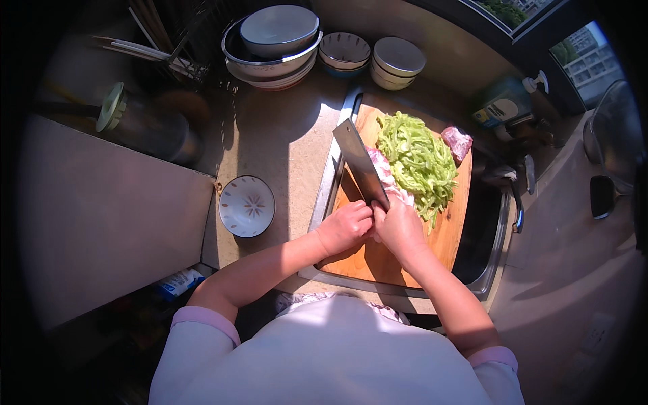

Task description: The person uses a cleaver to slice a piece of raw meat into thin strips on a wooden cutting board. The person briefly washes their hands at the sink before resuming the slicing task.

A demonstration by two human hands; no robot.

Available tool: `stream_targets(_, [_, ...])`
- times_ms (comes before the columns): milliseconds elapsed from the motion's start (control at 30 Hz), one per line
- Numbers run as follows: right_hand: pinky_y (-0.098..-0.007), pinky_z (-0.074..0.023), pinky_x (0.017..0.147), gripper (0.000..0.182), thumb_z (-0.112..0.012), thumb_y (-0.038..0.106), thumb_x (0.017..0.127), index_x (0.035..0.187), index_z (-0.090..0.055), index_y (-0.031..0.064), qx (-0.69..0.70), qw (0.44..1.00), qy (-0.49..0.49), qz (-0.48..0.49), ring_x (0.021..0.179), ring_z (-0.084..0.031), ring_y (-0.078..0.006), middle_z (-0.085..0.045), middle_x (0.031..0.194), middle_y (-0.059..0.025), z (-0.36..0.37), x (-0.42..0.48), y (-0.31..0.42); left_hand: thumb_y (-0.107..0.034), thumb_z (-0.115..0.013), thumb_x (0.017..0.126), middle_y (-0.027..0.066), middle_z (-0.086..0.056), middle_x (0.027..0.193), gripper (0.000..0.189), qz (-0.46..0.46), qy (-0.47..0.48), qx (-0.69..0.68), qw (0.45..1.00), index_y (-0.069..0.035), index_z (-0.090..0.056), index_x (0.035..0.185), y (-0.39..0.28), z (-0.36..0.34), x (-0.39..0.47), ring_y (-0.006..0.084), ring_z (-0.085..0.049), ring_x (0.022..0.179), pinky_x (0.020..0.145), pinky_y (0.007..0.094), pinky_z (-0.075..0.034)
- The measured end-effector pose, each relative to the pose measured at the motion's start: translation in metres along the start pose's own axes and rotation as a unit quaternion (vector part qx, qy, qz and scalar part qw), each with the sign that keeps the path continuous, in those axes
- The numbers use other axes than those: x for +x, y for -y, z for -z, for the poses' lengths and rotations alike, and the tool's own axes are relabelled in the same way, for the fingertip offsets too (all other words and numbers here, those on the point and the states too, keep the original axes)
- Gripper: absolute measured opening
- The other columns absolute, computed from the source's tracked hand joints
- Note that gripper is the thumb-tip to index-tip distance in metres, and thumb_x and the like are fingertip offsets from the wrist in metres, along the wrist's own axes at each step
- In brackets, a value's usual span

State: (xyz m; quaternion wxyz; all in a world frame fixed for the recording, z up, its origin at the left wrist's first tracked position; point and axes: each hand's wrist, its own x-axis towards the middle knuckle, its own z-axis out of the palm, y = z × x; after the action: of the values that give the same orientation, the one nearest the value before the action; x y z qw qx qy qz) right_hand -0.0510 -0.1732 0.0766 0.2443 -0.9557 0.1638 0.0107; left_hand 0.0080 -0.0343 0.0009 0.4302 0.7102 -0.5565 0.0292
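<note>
My right hand point(401, 225) grips a cleaver point(360, 161) at its near end, the handle hidden in the fist. The broad blade points away from me, tilted to the left, above a wooden cutting board point(390, 263). Close against the right hand, my left hand point(348, 228) has its fingers curled; whether they pinch something is hidden. Pink and white raw meat point(383, 169) lies along the blade's right side. Beside it is a heap of shredded pale green vegetable point(417, 157). Another chunk of raw meat point(457, 143) rests at the board's far right edge.
The board lies over a steel sink point(493, 263), whose dark basin shows at right near a faucet point(516, 202). A patterned bowl point(247, 206) stands on the counter at left. Stacked bowls point(273, 61) line the back wall, with a pump bottle point(506, 106) at back right.
</note>
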Motion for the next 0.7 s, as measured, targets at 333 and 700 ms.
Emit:
stream_targets(333, [-0.0502, -0.0517, 0.065, 0.023, -0.060, 0.025, 0.091, 0.093, -0.064, 0.0023, 0.063, 0.994, -0.090, -0.007, 0.073, -0.064, -0.0445, -0.065, 0.074, -0.0247, 0.027, -0.021, -0.043, -0.010, -0.067, 0.075, 0.0087, -0.054, 0.085, 0.013, -0.016, -0.014, 0.087, 0.996, -0.006, -0.057, 0.081, -0.008, 0.003, -0.008, 0.0271, -0.058, 0.088, 0.076, 0.0352, -0.051])
stream_targets(700, [-0.0507, -0.0492, 0.054, 0.019, -0.064, 0.021, 0.089, 0.081, -0.056, 0.0052, -0.048, 0.998, -0.039, 0.027, 0.060, -0.063, -0.0417, -0.061, 0.061, -0.0202, 0.044, -0.116, -0.038, -0.011, -0.068, 0.072, 0.0087, -0.056, 0.087, 0.014, -0.015, -0.022, 0.104, 0.994, -0.006, -0.057, 0.080, -0.012, 0.000, -0.007, 0.0279, -0.059, 0.086, 0.076, 0.0349, -0.052])
